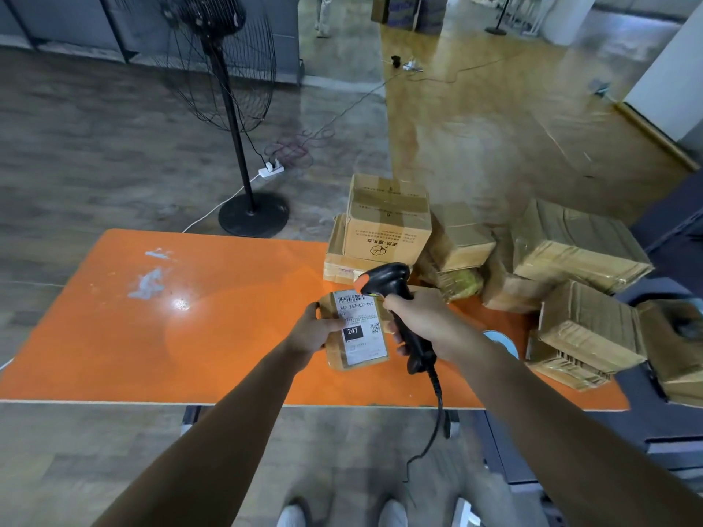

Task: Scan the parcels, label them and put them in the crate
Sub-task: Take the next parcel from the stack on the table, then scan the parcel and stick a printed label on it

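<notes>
A small brown parcel (355,330) bearing a white shipping label (359,327) marked "247" is held above the near part of an orange table (171,317), gripped at its left edge by the left hand (312,330) with the thumb curled over the top. A black handheld scanner (395,298) with an orange tip is clasped by its handle in the right hand (414,317), its head poised just over the barcode, its cable (433,424) hanging below the table edge. More cardboard parcels (475,252) are piled on the table's right side, and a standing fan (224,89) is seen on the floor beyond.
</notes>
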The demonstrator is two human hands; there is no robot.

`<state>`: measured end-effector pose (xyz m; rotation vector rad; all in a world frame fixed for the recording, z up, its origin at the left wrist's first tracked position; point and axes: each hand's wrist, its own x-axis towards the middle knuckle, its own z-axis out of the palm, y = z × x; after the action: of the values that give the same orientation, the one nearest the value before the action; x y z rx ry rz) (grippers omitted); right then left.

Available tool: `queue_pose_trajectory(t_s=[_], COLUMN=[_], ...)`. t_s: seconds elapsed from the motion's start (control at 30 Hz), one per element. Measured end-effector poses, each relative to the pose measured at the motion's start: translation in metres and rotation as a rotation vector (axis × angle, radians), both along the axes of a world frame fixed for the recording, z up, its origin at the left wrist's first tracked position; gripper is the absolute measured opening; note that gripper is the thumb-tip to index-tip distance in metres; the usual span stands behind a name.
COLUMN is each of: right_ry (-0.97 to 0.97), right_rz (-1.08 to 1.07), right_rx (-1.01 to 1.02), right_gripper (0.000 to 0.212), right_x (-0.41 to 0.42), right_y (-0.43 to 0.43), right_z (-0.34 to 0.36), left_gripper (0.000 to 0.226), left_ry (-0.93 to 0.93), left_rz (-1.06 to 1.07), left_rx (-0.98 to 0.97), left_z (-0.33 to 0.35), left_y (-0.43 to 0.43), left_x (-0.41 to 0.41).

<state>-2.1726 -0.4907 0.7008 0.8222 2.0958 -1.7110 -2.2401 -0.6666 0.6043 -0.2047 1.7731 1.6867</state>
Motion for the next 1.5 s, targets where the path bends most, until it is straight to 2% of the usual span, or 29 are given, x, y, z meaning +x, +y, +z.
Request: queue_pose_trajectory(t_s=[0.07,0.27,0.4,0.53,0.6,0.73,0.83,0.97,1.13,1.33,1.5], right_ry=[-0.003,0.029,0.044,0.003,0.004,0.021,0.020,-0.037,-0.096,-0.208,-0.265], right_rz=[-0.006,-0.090,-0.139,-0.188,-0.221,-0.275,-0.321,-0.361,-0.378,-0.242,-0.184], right_rx=[-0.012,-0.014,0.022,0.026,0.035,0.094,0.116,0.169,0.172,0.331,0.337], right_gripper=[0.014,0.010,0.008,0.012,0.018,0.013,0.007,0.019,0.015,0.039,0.032], right_x=[0.000,0.003,0.007,0.011,0.013,0.022,0.029,0.037,0.036,0.025,0.022], right_y=[0.000,0.003,0.008,0.015,0.020,0.035,0.053,0.078,0.106,0.119,0.122], right_z=[-0.008,-0.038,-0.057,-0.070,-0.075,-0.079,-0.081,-0.089,-0.111,-0.138,-0.151], left_gripper=[0.049,0.037,0.040,0.059,0.055,0.059,0.071,0.070,0.071,0.076,0.077], left_ry=[-0.016,-0.063,-0.061,0.066,0.144,0.371,0.533,0.741,0.825,0.853,0.933], left_rz=[-0.002,0.052,0.081,0.006,-0.022,-0.131,-0.189,-0.317,-0.436,-0.581,-0.690], left_rx=[-0.002,-0.047,-0.114,-0.361,-0.412,-0.603,-0.659,-0.676,-0.669,-0.712,-0.790], left_z=[-0.001,-0.023,-0.036,-0.034,-0.030,-0.020,-0.011,0.001,-0.001,-0.016,-0.021], left_y=[-0.001,-0.007,-0.001,0.003,0.007,0.020,0.038,0.073,0.114,0.141,0.156], left_x=[0.003,0.005,0.003,0.002,0.005,0.010,0.015,0.025,0.037,0.040,0.042])
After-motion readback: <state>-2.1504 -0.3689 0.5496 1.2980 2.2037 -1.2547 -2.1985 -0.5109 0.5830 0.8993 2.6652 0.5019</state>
